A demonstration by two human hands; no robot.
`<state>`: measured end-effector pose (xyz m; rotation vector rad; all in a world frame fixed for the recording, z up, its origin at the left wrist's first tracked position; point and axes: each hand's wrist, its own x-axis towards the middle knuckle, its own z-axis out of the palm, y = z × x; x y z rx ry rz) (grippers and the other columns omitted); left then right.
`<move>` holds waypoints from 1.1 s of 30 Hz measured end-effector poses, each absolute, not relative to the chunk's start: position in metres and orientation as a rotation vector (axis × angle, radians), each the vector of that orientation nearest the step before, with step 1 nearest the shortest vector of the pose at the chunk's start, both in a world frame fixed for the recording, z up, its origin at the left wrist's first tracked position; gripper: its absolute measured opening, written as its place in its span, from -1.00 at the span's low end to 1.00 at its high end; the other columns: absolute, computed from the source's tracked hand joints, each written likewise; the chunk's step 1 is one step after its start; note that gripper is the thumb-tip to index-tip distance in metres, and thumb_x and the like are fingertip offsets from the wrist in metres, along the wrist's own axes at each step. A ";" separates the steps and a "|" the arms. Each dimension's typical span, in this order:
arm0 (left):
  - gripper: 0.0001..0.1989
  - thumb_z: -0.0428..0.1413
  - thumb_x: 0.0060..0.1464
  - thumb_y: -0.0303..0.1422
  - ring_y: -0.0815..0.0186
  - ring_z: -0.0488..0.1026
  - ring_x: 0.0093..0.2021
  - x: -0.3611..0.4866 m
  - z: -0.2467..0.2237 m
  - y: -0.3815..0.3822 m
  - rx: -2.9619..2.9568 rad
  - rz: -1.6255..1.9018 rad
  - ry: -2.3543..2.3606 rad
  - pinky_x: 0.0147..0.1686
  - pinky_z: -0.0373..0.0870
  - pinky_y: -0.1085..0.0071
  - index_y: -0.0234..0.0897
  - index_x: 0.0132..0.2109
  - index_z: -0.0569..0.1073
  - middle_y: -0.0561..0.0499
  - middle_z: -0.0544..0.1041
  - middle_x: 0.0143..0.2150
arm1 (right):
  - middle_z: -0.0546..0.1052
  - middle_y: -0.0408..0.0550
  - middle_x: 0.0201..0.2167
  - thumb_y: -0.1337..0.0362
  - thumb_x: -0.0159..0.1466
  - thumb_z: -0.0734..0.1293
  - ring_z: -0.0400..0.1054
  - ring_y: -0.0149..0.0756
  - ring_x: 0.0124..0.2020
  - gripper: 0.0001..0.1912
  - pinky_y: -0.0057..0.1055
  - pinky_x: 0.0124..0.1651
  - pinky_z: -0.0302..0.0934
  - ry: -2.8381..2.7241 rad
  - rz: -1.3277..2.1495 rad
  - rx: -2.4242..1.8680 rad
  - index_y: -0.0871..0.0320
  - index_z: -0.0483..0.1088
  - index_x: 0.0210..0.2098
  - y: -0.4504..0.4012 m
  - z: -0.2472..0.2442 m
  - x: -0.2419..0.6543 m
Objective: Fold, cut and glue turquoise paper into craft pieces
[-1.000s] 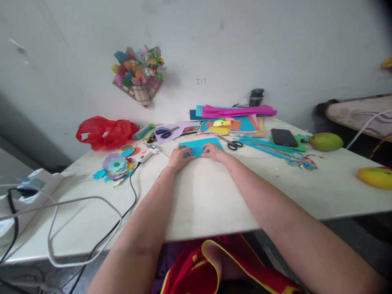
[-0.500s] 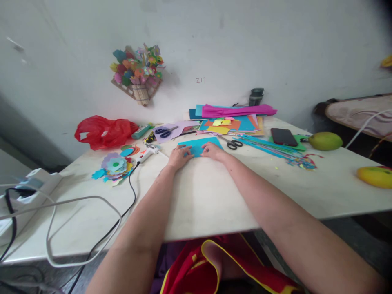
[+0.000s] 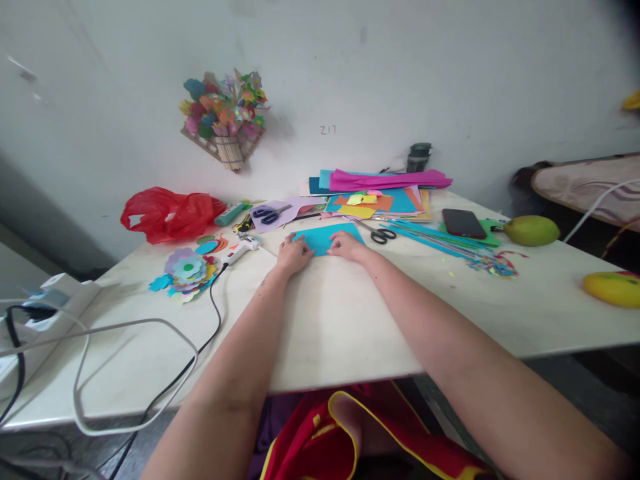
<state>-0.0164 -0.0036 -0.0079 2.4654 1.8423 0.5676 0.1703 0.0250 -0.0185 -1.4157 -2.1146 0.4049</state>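
Observation:
A bright blue sheet of paper (image 3: pixel 327 233) lies on the table in front of me, its near edge between my two hands. My left hand (image 3: pixel 294 255) is at the sheet's left near corner, with bent fingers gripping the edge. At the right part of the near edge, my right hand (image 3: pixel 346 245) pinches the paper with thumb and fingers curled together. The fingertips partly cover the edge. Dark-handled scissors (image 3: pixel 383 236) lie just right of the sheet. To the left rests a white glue gun (image 3: pixel 241 252) with a black cord.
Paper flowers (image 3: pixel 189 270) are stacked at the left, near a red plastic bag (image 3: pixel 173 215). Coloured sheets (image 3: pixel 390 180) pile up at the back. Blue strips (image 3: pixel 435 240), a phone (image 3: pixel 463 223) and a green mango (image 3: pixel 531 230) lie right. A looped white cable (image 3: pixel 80 387) crosses the left front.
My left hand has shifted slightly left on the blue paper, and its fingers have drawn closer together. My right hand has barely moved.

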 end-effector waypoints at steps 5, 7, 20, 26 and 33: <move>-0.79 0.05 0.01 -0.22 -0.03 -0.08 0.28 -0.013 -0.006 -0.004 2.419 0.523 1.932 0.16 -0.04 0.00 -0.24 -0.42 0.46 -0.06 0.33 0.17 | 0.40 0.01 -0.01 0.27 -0.01 0.44 0.13 -0.11 0.15 -0.92 -0.22 0.19 -0.05 -2.121 0.360 -1.486 0.12 0.48 -0.51 0.027 -0.019 0.169; -0.79 0.06 0.00 -0.21 -0.07 -0.10 0.29 -0.010 -0.005 -0.005 2.385 0.503 1.968 0.17 -0.10 -0.05 -0.24 -0.43 0.46 -0.07 0.32 0.17 | 0.36 0.00 0.04 0.28 -0.03 0.45 0.04 -0.08 0.21 -0.85 -0.16 0.22 -0.12 -2.116 0.365 -1.473 0.10 0.48 -0.41 0.028 -0.020 0.170; -0.41 0.16 -0.19 -0.05 -0.23 -0.46 0.29 -0.019 -0.005 -0.003 2.100 0.544 2.151 0.07 -0.46 -0.35 -0.05 0.05 0.37 -0.10 0.05 0.31 | 0.29 -0.04 0.11 0.30 0.00 0.44 -0.09 0.01 0.26 -0.58 -0.04 0.27 -0.27 -2.142 0.594 -1.408 -0.04 0.46 -0.11 0.027 -0.017 0.178; -0.35 -0.03 -0.03 0.03 -0.04 -0.52 0.31 -0.002 -0.006 -0.015 2.328 0.636 2.138 0.13 -0.58 -0.21 -0.05 0.20 0.21 -0.04 0.06 0.31 | 0.20 -0.05 0.19 0.31 0.00 0.44 -0.22 0.04 0.30 -0.52 -0.01 0.26 -0.25 -2.159 0.558 -1.392 -0.02 0.44 -0.06 0.033 -0.022 0.177; -0.35 0.00 -0.06 0.02 -0.04 -0.58 0.30 0.017 -0.005 -0.020 2.340 0.608 2.139 0.13 -0.63 -0.18 -0.08 0.18 0.26 -0.01 0.00 0.33 | 0.18 -0.05 0.21 0.34 -0.01 0.45 -0.22 0.02 0.30 -0.50 -0.05 0.27 -0.23 -2.146 0.507 -1.427 -0.02 0.44 -0.06 0.032 -0.021 0.174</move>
